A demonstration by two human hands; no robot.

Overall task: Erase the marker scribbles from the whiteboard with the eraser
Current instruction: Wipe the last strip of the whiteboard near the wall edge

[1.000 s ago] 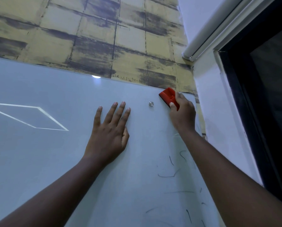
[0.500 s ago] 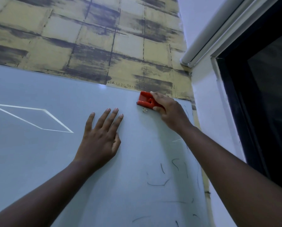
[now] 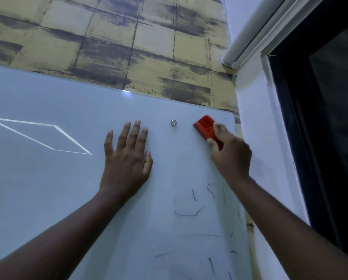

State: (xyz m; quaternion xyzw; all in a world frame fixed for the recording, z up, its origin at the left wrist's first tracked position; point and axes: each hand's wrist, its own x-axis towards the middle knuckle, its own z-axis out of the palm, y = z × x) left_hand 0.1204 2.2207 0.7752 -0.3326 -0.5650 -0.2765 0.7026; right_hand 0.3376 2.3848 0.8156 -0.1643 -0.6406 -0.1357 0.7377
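A pale glass whiteboard (image 3: 58, 199) hangs on the wall and fills the lower left of the view. My right hand (image 3: 230, 156) grips a red eraser (image 3: 204, 127) and holds it against the board's top right corner. My left hand (image 3: 126, 158) lies flat on the board with straight fingers, left of a round metal mounting stud (image 3: 173, 122). Thin dark marker scribbles (image 3: 189, 213) are scattered over the board's lower right part, below my right hand. A tiny mark (image 3: 225, 118) shows near the corner, right of the eraser.
Yellow brick-pattern wallpaper (image 3: 128, 47) covers the wall above the board. A white wall strip (image 3: 260, 138) and a dark window frame (image 3: 310, 138) stand right of the board's edge. A rolled white blind (image 3: 249, 37) runs along the top right. A bright window reflection (image 3: 54, 138) shows on the board's left.
My right hand has swept the eraser from over the metal stud to the right, into the board's top corner. The stud is uncovered again. My left hand has stayed flat on the board.
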